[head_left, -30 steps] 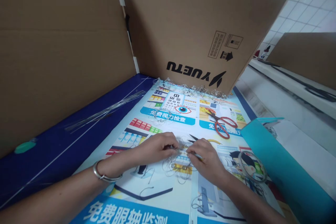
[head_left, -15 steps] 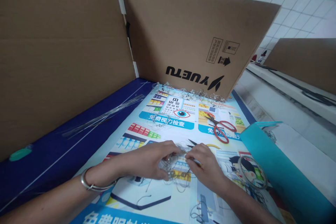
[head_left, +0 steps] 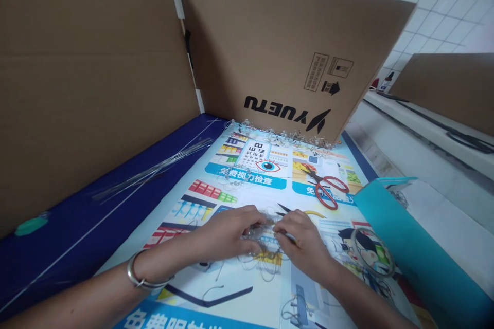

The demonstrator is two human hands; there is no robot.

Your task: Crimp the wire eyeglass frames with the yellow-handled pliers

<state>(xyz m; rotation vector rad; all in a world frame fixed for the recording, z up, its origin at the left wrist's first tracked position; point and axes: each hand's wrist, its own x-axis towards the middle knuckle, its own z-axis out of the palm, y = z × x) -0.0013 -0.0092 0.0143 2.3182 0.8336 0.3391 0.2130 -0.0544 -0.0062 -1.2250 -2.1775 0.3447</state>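
My left hand [head_left: 233,231], with a silver bangle [head_left: 144,277] on its wrist, is closed around one side of a tangled piece of thin wire with clear beads [head_left: 266,247]. My right hand [head_left: 303,241] pinches the same beaded wire piece from the other side, the thumb pressed to the fingers. Loose wire loops hang below the hands onto the printed sheet [head_left: 231,313]. Just beyond my right hand lies a tool with dark pointed jaws and a yellow handle [head_left: 316,214], partly hidden. Red-handled scissors [head_left: 328,193] lie open farther off.
Beaded wire pieces [head_left: 278,136] line the foot of a cardboard panel [head_left: 289,51]. A wire coil [head_left: 372,252] lies at the right, beside a teal box [head_left: 417,247]. Straight wires [head_left: 154,169] rest on the blue surface at the left, near a green object [head_left: 31,225].
My left hand has shifted slightly right, its thumb closing further over the beaded wire piece. My right hand keeps its pinch almost in place.
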